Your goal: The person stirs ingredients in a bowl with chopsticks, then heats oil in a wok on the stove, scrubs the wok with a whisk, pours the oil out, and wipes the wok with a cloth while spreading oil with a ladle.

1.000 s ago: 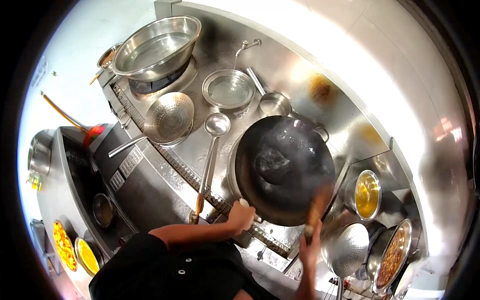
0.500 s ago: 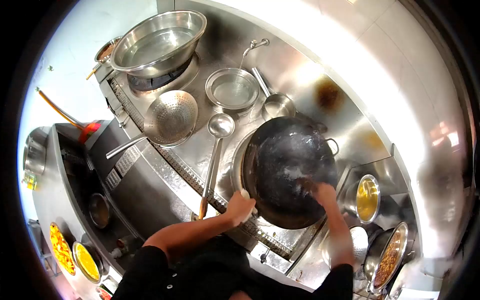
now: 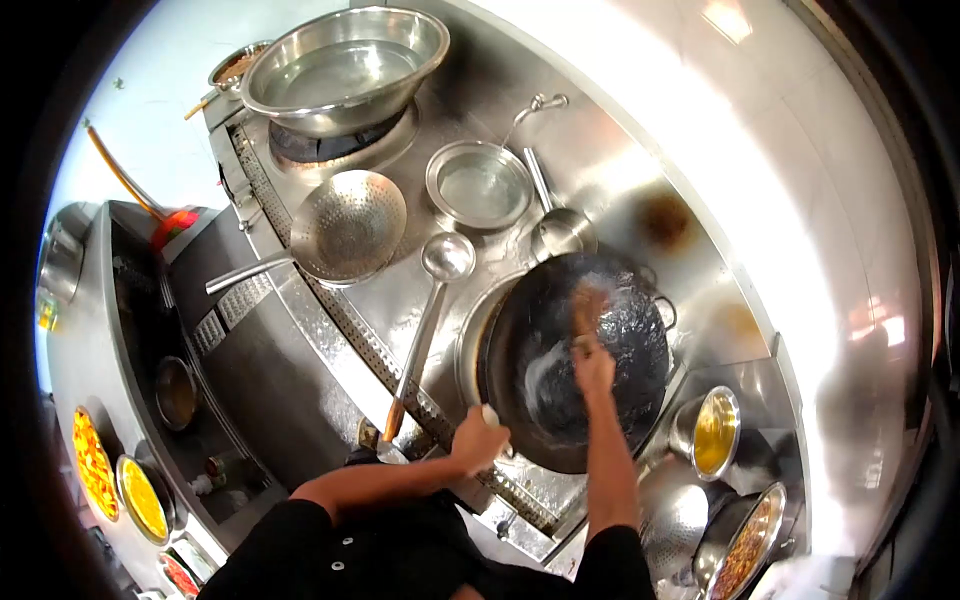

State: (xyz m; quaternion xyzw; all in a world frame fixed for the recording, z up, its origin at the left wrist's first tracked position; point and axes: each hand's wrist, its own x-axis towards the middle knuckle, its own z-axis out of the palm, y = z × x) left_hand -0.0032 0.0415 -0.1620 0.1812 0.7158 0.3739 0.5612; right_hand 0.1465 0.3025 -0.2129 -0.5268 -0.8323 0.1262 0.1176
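A large black wok (image 3: 540,400) tilts on the burner, its inside wet. My left hand (image 3: 480,440) is closed round the wok's near-left handle, with a bit of pale cloth showing at the grip. Over the inside of the wok, my right hand (image 3: 594,366) grips a brown brush (image 3: 590,308), blurred by motion, with its bristle end pointing away from me. Left of the wok lies a long ladle (image 3: 447,258) with a wooden handle end.
A perforated strainer (image 3: 348,226), a water-filled basin (image 3: 480,186), a small pot (image 3: 564,234) and a big steel bowl (image 3: 345,110) stand beyond. At right are a yellow-liquid bowl (image 3: 716,432), another strainer (image 3: 674,530) and a bowl of brown pieces (image 3: 748,550).
My right hand has swept the brush from the wok's right rim across its inside and up toward the far side. My left hand keeps its grip; the camera view has shifted.
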